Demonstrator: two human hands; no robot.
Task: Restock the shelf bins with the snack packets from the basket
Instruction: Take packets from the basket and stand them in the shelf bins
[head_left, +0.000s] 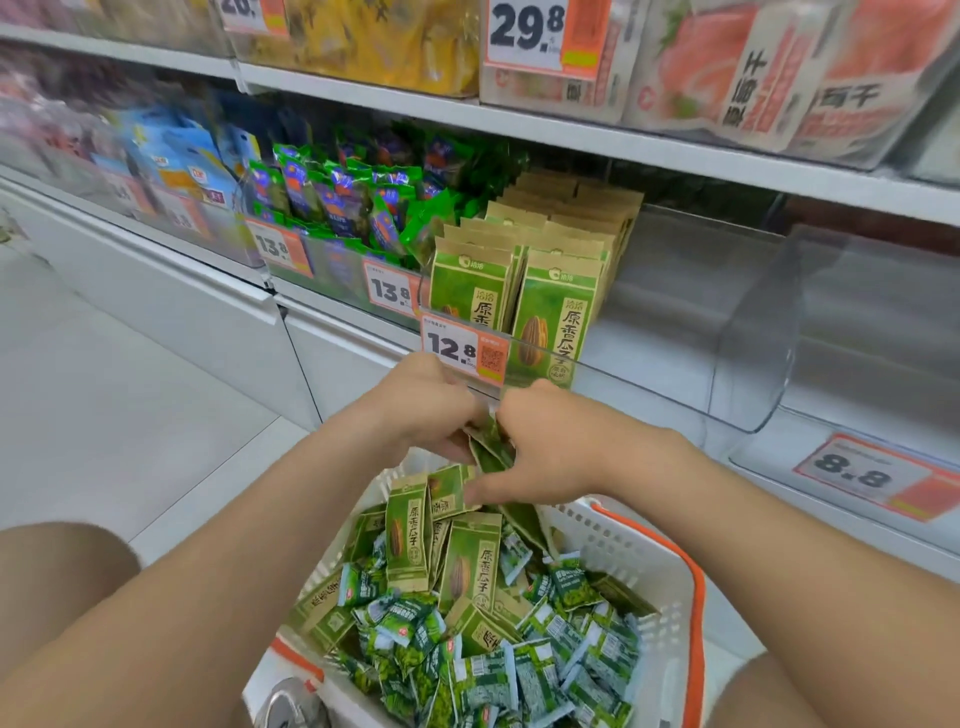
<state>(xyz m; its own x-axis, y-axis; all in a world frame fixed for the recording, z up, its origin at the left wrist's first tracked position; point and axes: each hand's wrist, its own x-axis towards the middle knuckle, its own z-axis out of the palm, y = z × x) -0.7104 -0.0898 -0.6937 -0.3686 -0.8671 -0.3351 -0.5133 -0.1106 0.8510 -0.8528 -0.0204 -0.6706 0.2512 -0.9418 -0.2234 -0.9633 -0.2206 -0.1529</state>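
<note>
The bare left forearm and right forearm reach forward and converge. The left hand is knuckles-up, its fingers curled down round a bunch of green packets. The right hand meets it from the other side, back upward. Its fingers curl onto the same bunch just beside the left fingers, and its thumb stretches out below them.

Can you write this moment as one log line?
left hand: grips seed packets | right hand: grips them too | basket: many left | bin: part filled
</note>
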